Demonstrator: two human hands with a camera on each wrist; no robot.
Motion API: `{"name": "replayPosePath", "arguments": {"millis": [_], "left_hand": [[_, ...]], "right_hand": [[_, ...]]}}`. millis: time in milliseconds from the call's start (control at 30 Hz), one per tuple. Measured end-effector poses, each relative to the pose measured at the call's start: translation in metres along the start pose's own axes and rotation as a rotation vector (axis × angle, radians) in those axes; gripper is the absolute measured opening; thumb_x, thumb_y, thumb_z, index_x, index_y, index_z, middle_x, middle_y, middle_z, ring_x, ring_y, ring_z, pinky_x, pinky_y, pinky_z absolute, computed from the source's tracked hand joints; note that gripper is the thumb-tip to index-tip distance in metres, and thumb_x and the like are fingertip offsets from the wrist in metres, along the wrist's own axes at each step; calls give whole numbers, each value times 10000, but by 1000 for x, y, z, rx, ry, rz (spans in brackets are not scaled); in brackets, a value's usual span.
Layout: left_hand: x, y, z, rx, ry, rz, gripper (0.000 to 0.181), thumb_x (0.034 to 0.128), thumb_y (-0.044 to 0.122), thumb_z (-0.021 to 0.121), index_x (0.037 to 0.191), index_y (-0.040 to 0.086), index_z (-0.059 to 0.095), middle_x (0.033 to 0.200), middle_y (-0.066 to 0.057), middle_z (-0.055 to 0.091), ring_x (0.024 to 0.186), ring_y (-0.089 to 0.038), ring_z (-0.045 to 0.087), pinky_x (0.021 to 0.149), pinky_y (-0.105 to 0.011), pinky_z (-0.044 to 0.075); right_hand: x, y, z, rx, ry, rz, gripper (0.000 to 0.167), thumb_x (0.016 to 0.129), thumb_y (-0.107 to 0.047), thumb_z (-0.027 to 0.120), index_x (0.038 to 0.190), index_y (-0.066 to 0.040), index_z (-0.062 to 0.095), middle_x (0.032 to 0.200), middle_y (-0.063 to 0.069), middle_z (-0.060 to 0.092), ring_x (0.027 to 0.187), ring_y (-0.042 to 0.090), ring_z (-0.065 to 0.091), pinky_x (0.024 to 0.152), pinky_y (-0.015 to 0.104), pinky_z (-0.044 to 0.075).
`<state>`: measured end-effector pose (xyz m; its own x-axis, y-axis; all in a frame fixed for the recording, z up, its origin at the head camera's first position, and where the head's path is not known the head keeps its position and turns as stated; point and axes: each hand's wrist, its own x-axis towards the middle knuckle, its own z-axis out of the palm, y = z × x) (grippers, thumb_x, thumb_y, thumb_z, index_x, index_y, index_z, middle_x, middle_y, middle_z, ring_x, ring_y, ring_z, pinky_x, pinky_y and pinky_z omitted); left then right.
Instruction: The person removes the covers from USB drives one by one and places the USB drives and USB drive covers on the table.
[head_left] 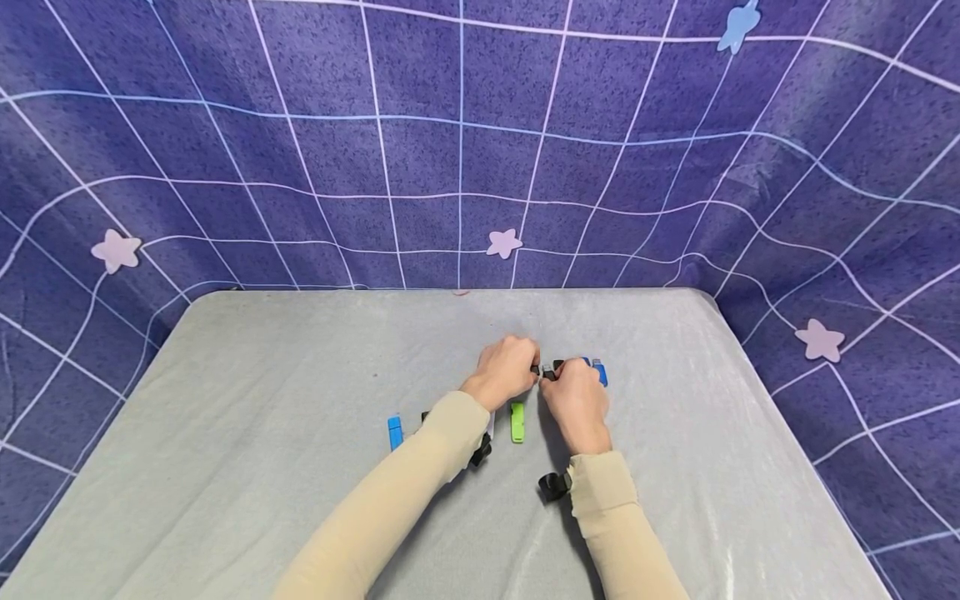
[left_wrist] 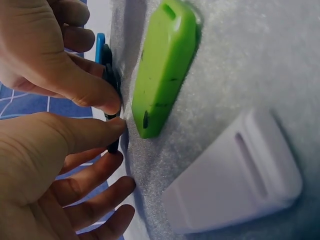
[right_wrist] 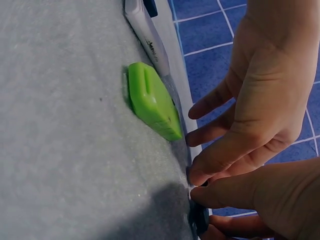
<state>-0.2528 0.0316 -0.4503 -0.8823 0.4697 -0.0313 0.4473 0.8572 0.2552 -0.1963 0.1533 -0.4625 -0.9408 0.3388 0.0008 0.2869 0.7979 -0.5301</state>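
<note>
My left hand (head_left: 508,368) pinches a small black piece (head_left: 535,369) between thumb and fingers; its kind is hard to make out. Close to its right, my right hand (head_left: 577,402) pinches a black USB flash drive (head_left: 549,374) whose metal plug shows. Thumb tips of both hands nearly meet in the left wrist view, where the dark piece (left_wrist: 114,145) sticks out below the left thumb. Fingers cover most of both held things. A green USB stick (head_left: 517,422) lies on the cloth between the forearms, with a white stick (left_wrist: 230,175) beside it.
Just beyond the right hand lie a blue USB stick (head_left: 600,372) and a black one (head_left: 558,364). Another blue stick (head_left: 395,432) lies left of the left forearm, which partly hides things near it. A purple curtain (head_left: 420,158) hangs behind the grey-covered table (head_left: 262,400).
</note>
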Motion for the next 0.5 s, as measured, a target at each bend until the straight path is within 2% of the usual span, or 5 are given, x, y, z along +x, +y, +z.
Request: {"name": "replayPosePath", "arguments": {"millis": [267,500], "left_hand": [[2,2,4,15,-5,-28,94,899,190,768,989,174,752,984,-14,747,914,-220,711,721,-413,589],[4,2,3,14,-27,-54,89,915,207,765,991,163,751,992,-26,746,915,-236,713,721,-426,592]], "right_hand": [[1,0,4,-10,-8,22,438,844,-317,810,556,-157,521,668,104,632,578,280,602,446,412,421],[1,-3,2,-8,-27,5,416,863,-308,804,571,-147,556,673,96,634,575,265,598,447,393,413]]}}
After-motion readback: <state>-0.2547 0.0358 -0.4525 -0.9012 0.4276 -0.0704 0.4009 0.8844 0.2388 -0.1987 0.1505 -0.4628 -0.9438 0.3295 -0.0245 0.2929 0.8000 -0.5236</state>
